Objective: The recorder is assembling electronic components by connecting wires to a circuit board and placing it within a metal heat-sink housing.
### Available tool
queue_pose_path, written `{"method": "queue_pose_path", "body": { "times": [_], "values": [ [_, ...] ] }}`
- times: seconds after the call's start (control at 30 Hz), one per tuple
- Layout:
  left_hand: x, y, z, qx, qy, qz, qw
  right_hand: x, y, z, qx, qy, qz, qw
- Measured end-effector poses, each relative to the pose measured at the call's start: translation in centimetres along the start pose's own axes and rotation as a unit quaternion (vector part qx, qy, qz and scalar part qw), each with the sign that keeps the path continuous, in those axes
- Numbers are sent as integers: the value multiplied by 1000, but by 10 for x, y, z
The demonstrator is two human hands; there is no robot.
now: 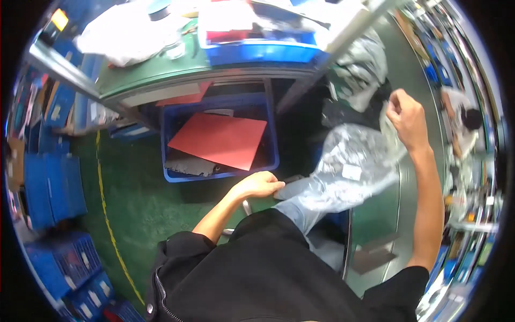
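Observation:
A large clear plastic bag lies across my lap, with a white label on it and greyish contents that I cannot make out. My right hand is raised at the bag's far right, fingers closed on its crumpled edge. Low in front of my body, my left hand has its fingers curled together beside the bag's near left end; whatever they hold, if anything, is hidden. Just ahead of that hand, a blue bin on the floor contains a red sheet and a grey piece with a jagged edge.
A green-topped workbench stands ahead, bearing a blue tray and a white bag. More plastic bags lie at the right, by a long bench. Blue crates stand left; another person is far right.

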State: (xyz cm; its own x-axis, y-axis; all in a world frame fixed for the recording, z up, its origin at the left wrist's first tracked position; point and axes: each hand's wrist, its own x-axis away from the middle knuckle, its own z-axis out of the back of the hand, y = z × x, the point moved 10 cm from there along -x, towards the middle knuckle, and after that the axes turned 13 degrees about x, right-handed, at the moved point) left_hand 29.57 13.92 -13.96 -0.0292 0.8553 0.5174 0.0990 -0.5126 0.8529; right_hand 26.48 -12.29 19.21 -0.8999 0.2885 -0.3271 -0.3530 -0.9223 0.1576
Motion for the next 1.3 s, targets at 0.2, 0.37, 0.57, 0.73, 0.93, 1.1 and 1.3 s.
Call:
{"method": "queue_pose_path", "body": {
  "times": [0.2, 0.37, 0.57, 0.73, 0.93, 1.1, 1.3],
  "values": [
    [76, 90, -118, -93, -292, -59, 950, 127, 14, 107, 38, 52, -129, 990],
    [112, 137, -275, -58, -424, -100, 898, 316, 38, 180, -110, 130, -399, 901],
    [57, 190, -415, -280, -116, -499, 812, 578, -6, 142, -274, 280, -634, 667],
    [29, 166, -446, -445, -162, -408, 780, 656, -70, 87, -347, 291, -712, 537],
    [26, 164, -430, -20, -292, -59, 954, 616, -47, 81, -411, 341, -677, 507],
    [5, 154, -433, 95, -367, 14, 925, 574, -1, 114, -133, 255, -584, 759],
    [-6, 153, -437, 132, -353, 21, 926, 531, 19, 112, -5, 163, -541, 825]
  ]
}}
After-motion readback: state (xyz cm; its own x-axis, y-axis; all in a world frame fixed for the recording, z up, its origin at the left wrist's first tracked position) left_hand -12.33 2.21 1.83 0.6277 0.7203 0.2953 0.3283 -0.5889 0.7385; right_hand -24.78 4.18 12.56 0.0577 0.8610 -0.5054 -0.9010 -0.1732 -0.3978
